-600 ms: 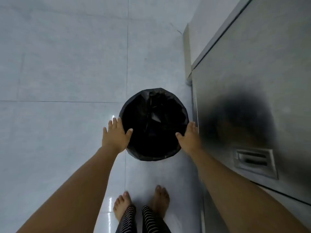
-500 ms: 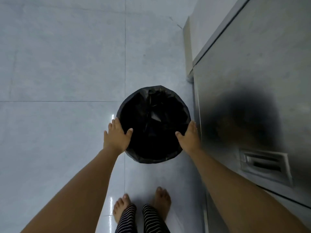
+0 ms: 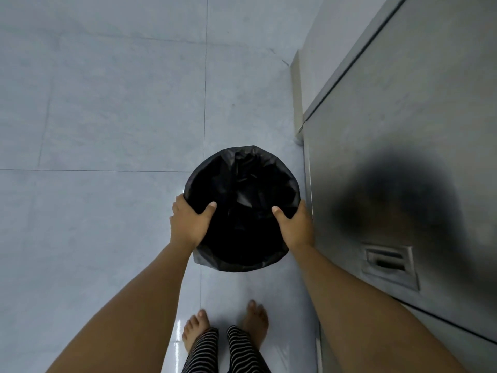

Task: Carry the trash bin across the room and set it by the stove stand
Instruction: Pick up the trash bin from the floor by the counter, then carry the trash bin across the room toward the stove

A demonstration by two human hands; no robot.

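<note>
A round trash bin (image 3: pixel 242 208), lined with a crinkled black plastic bag (image 3: pixel 258 168) that folds over its rim, sits in the middle of your view, directly in front of your feet. Its inside is dark and you cannot tell what it holds. Whether its base touches the floor cannot be told from above.

Your left hand (image 3: pixel 188 222) clasps the bin's left rim: the thumb hooks over the edge into the opening, and the fingers wrap down the outer side. Your right hand (image 3: pixel 295 226) clasps the right rim in the same way, thumb inside and fingers outside, pressed into the narrow space between the bin and a metal cabinet. Both bare forearms reach in from the near edge of the view.

That brushed stainless steel cabinet (image 3: pixel 403 130) fills the right side, just beside the bin, with a recessed rectangular handle (image 3: pixel 388 261) on its face and a dark blurred reflection of the bin above it.

The floor (image 3: pixel 107 103) is pale grey glossy tile with thin grout lines. At the near edge, your bare feet (image 3: pixel 255 321) stand side by side below striped trouser legs (image 3: pixel 226 351).
</note>
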